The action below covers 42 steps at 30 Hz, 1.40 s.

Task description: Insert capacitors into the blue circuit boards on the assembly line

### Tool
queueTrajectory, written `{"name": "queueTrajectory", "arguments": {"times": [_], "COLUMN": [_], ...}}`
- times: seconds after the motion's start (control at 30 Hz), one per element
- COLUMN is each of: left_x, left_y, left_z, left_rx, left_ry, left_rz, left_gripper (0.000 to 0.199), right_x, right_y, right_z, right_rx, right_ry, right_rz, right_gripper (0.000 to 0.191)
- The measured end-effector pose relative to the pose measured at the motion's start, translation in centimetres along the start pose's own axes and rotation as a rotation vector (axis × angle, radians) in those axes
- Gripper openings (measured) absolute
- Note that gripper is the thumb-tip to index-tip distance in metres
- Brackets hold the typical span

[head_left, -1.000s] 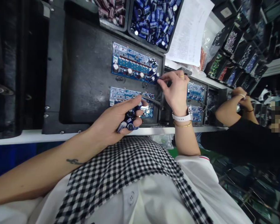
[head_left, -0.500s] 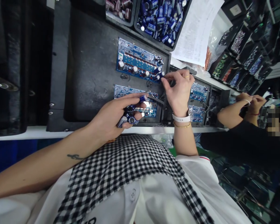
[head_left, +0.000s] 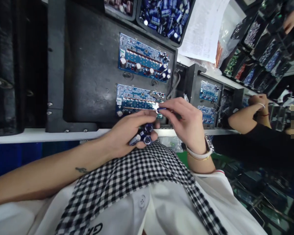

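Head view | left hand (head_left: pixel 127 130): closed around several blue capacitors (head_left: pixel 147 139) | right hand (head_left: pixel 188 124): pinching one blue piece (head_left: pixel 162 108) near lower circuit board (head_left: pixel 134 96)

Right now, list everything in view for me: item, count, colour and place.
Near tray: one, black, left of centre
Large circuit boards: two, blue, in that tray
Farther boards: two, blue, right of centre
Bins: two, black, top centre
Loose capacitors: many, blue, right-hand bin
Cylindrical parts: several, brownish, left-hand bin
Paper sheet: one, white, upper right
Strands: one bundle, coppery, beside the sheet
Small parts: uncountable, green, red, blue and pale, upper right
Co-worker's arms: two, black sleeve, far right
Apron: one, black-and-white check, bottom centre
Left hand: one, bare, around several blue capacitors
Right hand: one, bare, pinching a blue part, kind unclear
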<state>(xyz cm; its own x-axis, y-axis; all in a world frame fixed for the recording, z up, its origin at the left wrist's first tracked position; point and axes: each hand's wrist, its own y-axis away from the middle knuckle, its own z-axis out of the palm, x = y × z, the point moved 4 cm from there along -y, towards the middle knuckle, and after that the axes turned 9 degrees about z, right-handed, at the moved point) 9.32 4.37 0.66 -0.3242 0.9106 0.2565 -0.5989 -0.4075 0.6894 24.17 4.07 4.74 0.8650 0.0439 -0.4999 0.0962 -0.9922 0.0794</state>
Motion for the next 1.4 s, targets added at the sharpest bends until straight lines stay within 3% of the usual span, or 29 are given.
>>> {"name": "queueTrajectory", "arguments": {"times": [0.13,0.23,0.43,0.57,0.67,0.77,0.97,1.23,1.33,1.4], "left_x": [-3.3,-4.4,-3.6,-3.0,-2.8,-2.5,-2.6,-3.1,-2.9,-2.7], "left_y": [-0.1,-0.1,0.5,0.6,0.3,0.1,-0.1,-0.7,-0.7,-0.7], "left_z": [-0.5,-1.0,-1.7,-1.7,-1.7,-1.6,-1.7,-1.8,-1.7,-1.6], "left_rx": [-0.131,-0.191,-0.136,-0.116,-0.092,-0.074,-0.034,-0.02,-0.026,-0.037], "left_ry": [-0.128,-0.194,-0.2,-0.188,-0.17,-0.137,-0.107,-0.062,-0.076,-0.077], "left_rz": [-0.174,-0.196,-0.068,-0.023,0.005,0.027,0.011,-0.005,0.009,0.019], "left_gripper": [0.021,0.025,0.029,0.013,0.013,0.007,0.019,0.021,0.015,0.015], "right_x": [2.6,3.6,3.0,3.0,3.0,3.0,2.9,3.6,3.6,3.0], "right_y": [0.5,0.3,0.4,0.5,0.7,0.8,0.6,0.2,0.1,0.4], "right_z": [2.2,3.5,3.5,3.7,3.9,3.9,3.7,3.7,3.6,2.9], "right_rx": [0.066,0.049,0.036,0.018,0.028,0.043,0.035,0.012,-0.034,0.001], "right_ry": [0.051,0.186,0.365,0.426,0.447,0.455,0.44,0.451,0.39,0.288], "right_rz": [0.0,-0.006,-0.061,-0.058,-0.06,-0.064,-0.066,-0.148,-0.204,-0.173], "right_gripper": [0.02,0.023,0.026,0.028,0.029,0.028,0.027,0.027,0.027,0.026]}}
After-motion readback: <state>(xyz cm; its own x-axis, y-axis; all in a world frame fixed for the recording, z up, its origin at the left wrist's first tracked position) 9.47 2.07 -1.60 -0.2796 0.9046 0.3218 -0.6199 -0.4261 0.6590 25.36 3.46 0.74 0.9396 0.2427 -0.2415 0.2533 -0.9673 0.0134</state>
